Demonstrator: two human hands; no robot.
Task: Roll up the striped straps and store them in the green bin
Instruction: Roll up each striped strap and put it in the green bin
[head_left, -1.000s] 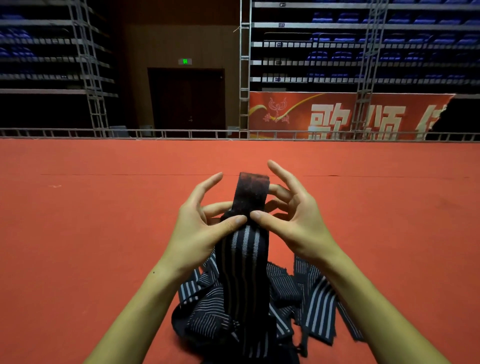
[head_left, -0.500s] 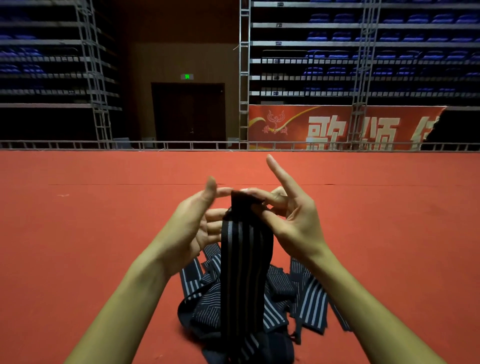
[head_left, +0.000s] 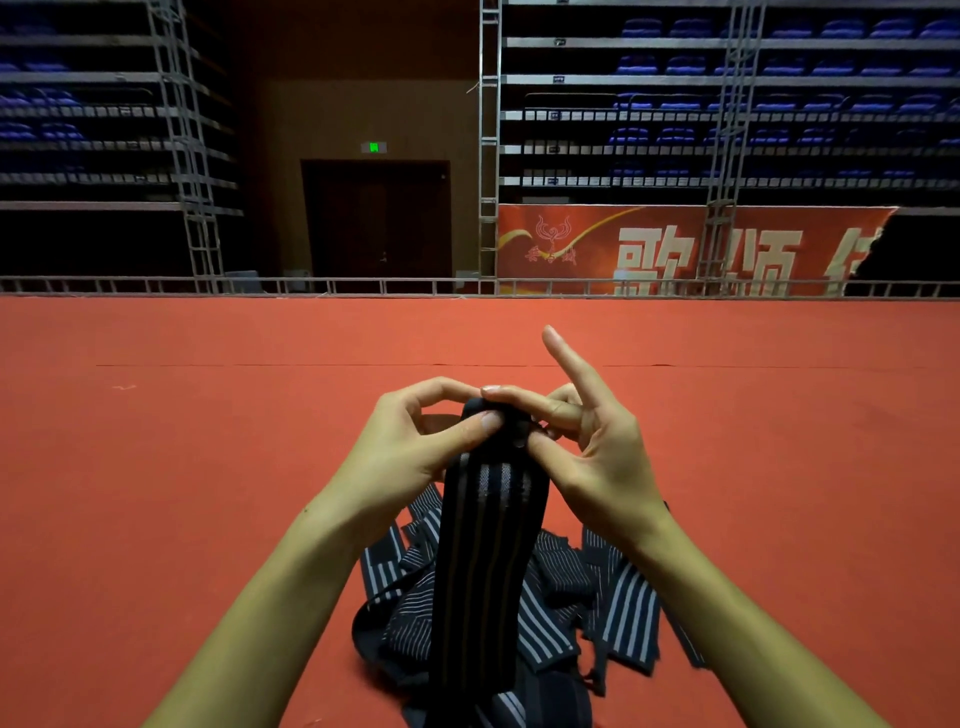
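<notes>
You're in an indoor arena or sports hall. Tiered rows of blue seats (head_left: 727, 104) rise on metal scaffolding (head_left: 488, 145) behind a low rail (head_left: 311, 285). Red carpet floor (head_left: 156, 467) runs wide in front of you. Red banner (head_left: 675, 249) with large characters, dark double door (head_left: 376, 218) under a green exit sign (head_left: 373, 147).

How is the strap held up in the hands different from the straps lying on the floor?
The held strap hangs taut and flat, its top end pinched by the left hand and right hand; the pile of straps lies loose and crumpled on the red floor. The held strap's stripes look dim, the pile's brighter. Both are dark with pale lengthwise stripes.
</notes>
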